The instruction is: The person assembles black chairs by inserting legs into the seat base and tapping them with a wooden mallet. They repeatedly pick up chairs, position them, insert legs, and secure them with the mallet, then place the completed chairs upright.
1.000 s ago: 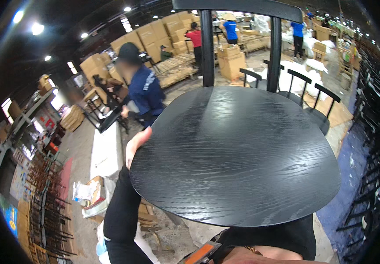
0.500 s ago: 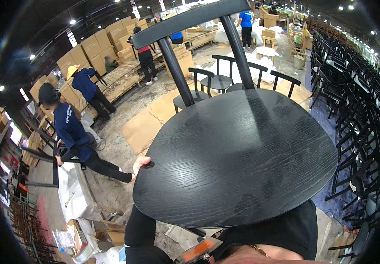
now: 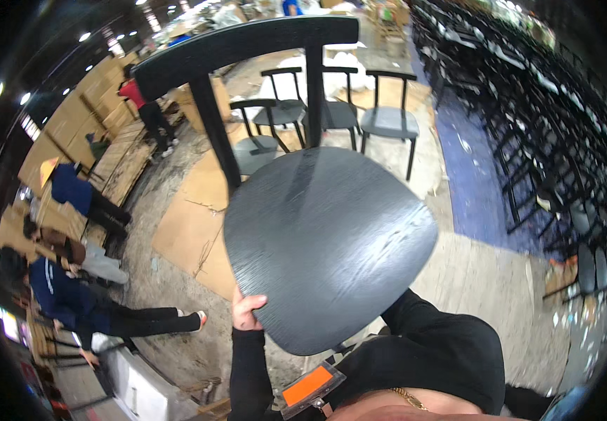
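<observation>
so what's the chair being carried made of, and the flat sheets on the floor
Chair seat: looks like wood or wood veneer, painted or stained matt black; fine grain lines run across it. Its backrest has the same dark finish. The left hand grips the seat edge. Floor sheets: likely cardboard, plain brown, with creases and torn edges.

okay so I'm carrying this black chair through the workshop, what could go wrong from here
1. Only the left hand shows a grip, at the seat edge of the black chair; the right hand is hidden, so the chair might tip or slip.
2. The seat blocks the view of the floor ahead, where cardboard sheets and scraps lie, so tripping seems possible.
3. Standing chairs and the rows of stacked chairs are close; the backrest could knock them.
</observation>
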The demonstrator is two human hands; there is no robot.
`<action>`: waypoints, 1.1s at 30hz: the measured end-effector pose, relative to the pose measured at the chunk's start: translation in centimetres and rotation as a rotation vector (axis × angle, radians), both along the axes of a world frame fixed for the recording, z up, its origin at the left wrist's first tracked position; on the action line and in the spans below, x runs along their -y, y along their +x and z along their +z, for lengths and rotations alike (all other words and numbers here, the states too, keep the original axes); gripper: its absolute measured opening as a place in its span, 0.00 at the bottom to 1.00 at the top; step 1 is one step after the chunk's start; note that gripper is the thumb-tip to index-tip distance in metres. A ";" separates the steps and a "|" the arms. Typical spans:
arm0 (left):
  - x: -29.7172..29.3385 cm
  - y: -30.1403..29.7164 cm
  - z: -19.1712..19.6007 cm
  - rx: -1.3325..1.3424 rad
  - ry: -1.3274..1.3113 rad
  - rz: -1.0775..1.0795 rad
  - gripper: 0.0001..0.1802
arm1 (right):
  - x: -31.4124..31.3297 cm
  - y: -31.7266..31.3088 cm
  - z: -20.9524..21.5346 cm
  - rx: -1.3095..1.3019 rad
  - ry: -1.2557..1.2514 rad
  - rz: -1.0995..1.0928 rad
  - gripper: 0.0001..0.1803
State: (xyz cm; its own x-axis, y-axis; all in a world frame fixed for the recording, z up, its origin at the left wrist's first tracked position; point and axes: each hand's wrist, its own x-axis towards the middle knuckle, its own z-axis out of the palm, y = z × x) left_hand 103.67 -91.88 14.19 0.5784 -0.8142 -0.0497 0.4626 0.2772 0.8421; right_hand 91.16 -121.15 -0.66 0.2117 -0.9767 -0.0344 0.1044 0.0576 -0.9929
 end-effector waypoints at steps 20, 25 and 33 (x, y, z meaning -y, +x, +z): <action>19.5 20.8 -0.3 0.176 0.422 -0.318 0.39 | 9.0 14.8 -13.2 -0.068 0.404 0.208 0.16; 34.1 29.9 -6.2 0.147 0.581 -0.096 0.20 | 21.1 21.2 -15.6 -0.084 0.458 0.208 0.17; 55.6 37.7 -18.0 0.418 0.833 0.328 0.37 | 37.4 29.7 -23.1 -0.137 0.540 0.088 0.17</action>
